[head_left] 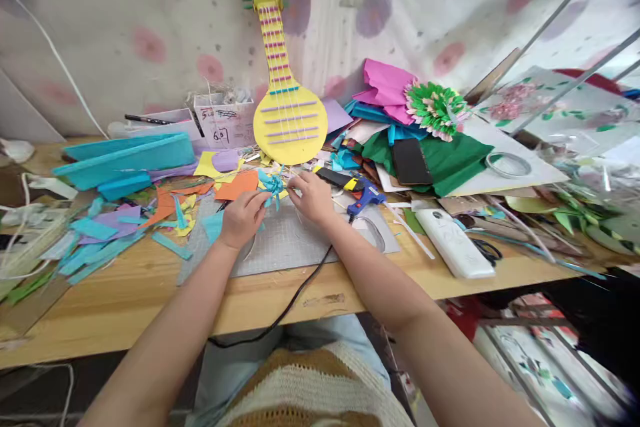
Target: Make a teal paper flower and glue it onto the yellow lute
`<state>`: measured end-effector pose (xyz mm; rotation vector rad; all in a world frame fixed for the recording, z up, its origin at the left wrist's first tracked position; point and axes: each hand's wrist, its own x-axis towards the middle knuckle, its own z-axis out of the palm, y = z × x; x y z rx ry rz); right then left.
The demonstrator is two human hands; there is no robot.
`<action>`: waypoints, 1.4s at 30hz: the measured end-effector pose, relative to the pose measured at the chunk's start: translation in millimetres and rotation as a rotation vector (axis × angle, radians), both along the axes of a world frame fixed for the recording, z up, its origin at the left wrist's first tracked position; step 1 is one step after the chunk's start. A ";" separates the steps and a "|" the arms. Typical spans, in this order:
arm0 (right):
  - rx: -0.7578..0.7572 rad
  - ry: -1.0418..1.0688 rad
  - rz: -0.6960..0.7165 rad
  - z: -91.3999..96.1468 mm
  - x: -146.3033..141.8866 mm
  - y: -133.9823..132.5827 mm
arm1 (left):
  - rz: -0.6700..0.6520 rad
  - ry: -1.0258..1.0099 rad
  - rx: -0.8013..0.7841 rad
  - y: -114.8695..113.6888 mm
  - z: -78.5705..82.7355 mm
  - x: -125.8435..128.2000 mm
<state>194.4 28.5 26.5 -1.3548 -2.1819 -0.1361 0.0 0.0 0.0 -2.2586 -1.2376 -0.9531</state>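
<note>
Left hand (244, 217) pinched blue paper piece (271, 184), seemingly part-shaped, ends loose; right hand (313, 197) beside, grip unclear. Far: yellow guitar (290, 123) stood strung.

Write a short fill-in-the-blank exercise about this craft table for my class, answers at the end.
1. The left grip pinches a small ____ craft piece.
2. A blue glue gun lies to the ____ of the right grip.
3. The lute-shaped model is mainly ____.
4. The black phone lies partly on a dark ____ sheet.

Missing words: blue; right; yellow; green.
</note>
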 end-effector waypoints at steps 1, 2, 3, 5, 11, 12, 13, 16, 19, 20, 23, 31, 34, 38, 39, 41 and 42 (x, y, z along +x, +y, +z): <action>-0.008 -0.014 0.018 -2.0 -0.3 2.2 | 0.013 -0.001 -0.041 0.3 0.0 1.4; -0.016 -0.024 0.034 -3.9 -0.7 4.0 | 0.028 -0.006 -0.081 0.6 0.0 2.8; -0.027 -0.032 0.049 -5.4 -1.2 5.1 | 0.044 -0.014 -0.120 0.8 -0.2 4.2; -0.053 -0.041 0.080 -6.9 -2.6 4.6 | 0.083 -0.047 -0.197 0.7 -1.2 7.3; -0.158 0.034 0.091 -4.2 -3.6 -8.4 | 0.158 -0.099 -0.349 -2.4 -5.0 13.1; -0.170 0.043 0.097 -4.3 -2.6 -9.8 | 0.159 -0.099 -0.361 -3.2 -5.1 13.3; -0.176 0.043 0.108 -4.8 -1.5 -10.7 | 0.159 -0.103 -0.371 -3.9 -5.0 13.2; -0.147 0.019 0.186 -7.8 0.5 -12.1 | 0.168 -0.146 -0.384 -5.7 -3.9 11.5; -0.096 0.043 0.257 -10.8 -1.5 -13.6 | 0.193 -0.191 -0.395 -6.4 -2.6 9.0; -0.086 0.054 0.272 -11.6 -2.9 -14.2 | 0.198 -0.194 -0.400 -6.4 -2.3 8.5; -0.079 0.043 0.291 -13.8 -7.5 -16.6 | 0.196 -0.163 -0.411 -6.7 -1.9 8.7; -0.108 0.013 0.256 -17.4 -15.2 -21.5 | 0.140 -0.052 -0.348 -7.6 -1.4 9.1; -0.113 0.013 0.261 -17.1 -17.7 -22.3 | 0.140 -0.052 -0.327 -8.1 -0.8 8.2; -0.124 -0.010 0.246 -17.4 -20.0 -21.6 | 0.166 -0.054 -0.291 -9.4 0.4 9.2; -0.121 -0.012 0.241 -18.1 -20.2 -21.0 | 0.174 -0.050 -0.287 -9.6 0.6 9.4; -0.106 -0.011 0.237 -20.1 -19.9 -19.5 | 0.186 -0.047 -0.281 -9.9 1.0 9.4; -0.097 -0.009 0.236 -21.1 -19.6 -18.7 | 0.187 -0.050 -0.279 -10.0 1.3 9.1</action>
